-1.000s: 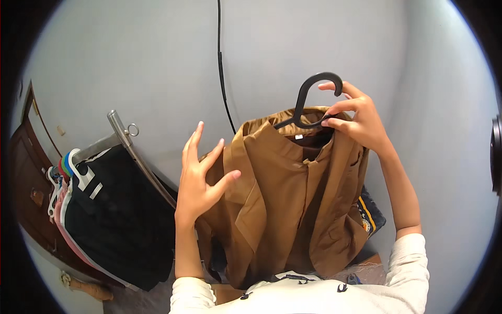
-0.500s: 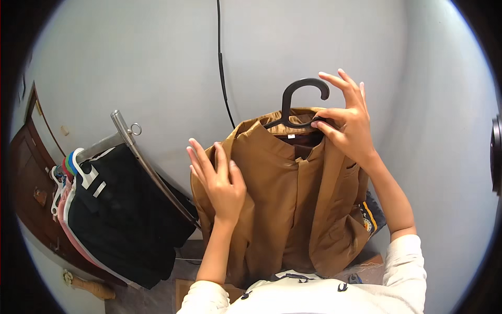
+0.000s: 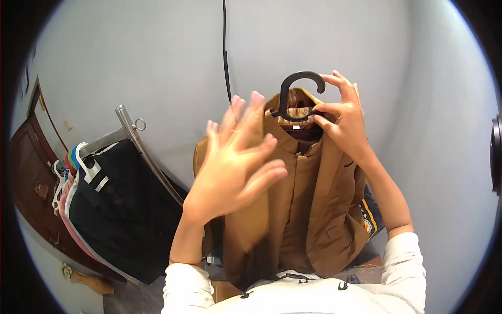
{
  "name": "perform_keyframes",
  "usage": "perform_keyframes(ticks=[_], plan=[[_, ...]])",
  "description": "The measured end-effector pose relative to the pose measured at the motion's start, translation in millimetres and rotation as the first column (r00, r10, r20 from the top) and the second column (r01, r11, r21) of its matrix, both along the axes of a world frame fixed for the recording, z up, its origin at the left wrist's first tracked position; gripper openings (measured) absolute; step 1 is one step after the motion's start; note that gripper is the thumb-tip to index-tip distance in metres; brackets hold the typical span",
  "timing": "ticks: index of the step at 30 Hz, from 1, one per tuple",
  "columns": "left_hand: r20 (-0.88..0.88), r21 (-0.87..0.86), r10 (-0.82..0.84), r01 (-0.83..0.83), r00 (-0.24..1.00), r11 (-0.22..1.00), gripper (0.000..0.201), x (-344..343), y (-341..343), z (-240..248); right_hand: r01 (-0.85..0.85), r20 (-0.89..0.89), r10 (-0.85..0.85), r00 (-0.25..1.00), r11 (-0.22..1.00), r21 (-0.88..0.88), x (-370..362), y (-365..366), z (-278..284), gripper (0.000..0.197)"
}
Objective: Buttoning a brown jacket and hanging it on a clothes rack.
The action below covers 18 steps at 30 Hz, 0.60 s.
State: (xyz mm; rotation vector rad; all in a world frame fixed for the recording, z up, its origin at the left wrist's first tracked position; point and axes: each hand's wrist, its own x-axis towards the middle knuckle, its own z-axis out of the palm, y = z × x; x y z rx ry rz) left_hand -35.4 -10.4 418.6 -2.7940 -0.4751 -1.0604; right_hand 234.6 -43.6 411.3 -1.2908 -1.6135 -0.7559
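A brown jacket (image 3: pixel 334 209) with a matching brown inner garment (image 3: pixel 293 220) hangs in front of me on a black hanger (image 3: pixel 285 94). My right hand (image 3: pixel 342 123) pinches the hanger and collar edge between thumb and fingers, just right of the hook; its other fingers stretch up near the hook's tip. Raised before the jacket's left shoulder, my left hand (image 3: pixel 230 162) has its fingers spread and holds nothing. Its fingertips are slightly blurred. Part of the jacket's left front is hidden behind this hand and forearm.
To the left, a metal rack (image 3: pixel 138 141) carries black clothing (image 3: pixel 120 209) and several garments on white hangers (image 3: pixel 89 167). A black cable (image 3: pixel 226 68) runs down the grey wall (image 3: pixel 366 42). A brown door (image 3: pixel 36 178) stands at the far left.
My left hand has lifted away from the jacket's shoulder, up and nearer to me, fingers spreading. The hanger has shifted slightly up and left, still pinched by my right hand.
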Motion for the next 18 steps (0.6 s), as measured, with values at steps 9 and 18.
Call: perform_keyframes(ticks=[9, 18], plan=[[0.178, -0.099, 0.135, -0.119, 0.975, 0.988, 0.068, -20.9, 81.9, -37.6, -0.142, -0.062, 0.139, 0.988, 0.989, -0.045, -6.0, 2.4, 4.5, 0.007], [0.414, 0.013, -0.137, 0.145, 0.900, 0.989, 0.024, 4.2, 105.8, -31.7, -0.106, 0.141, 0.119, 0.983, 0.989, -0.100, 8.3, -5.7, 13.2, 0.016]])
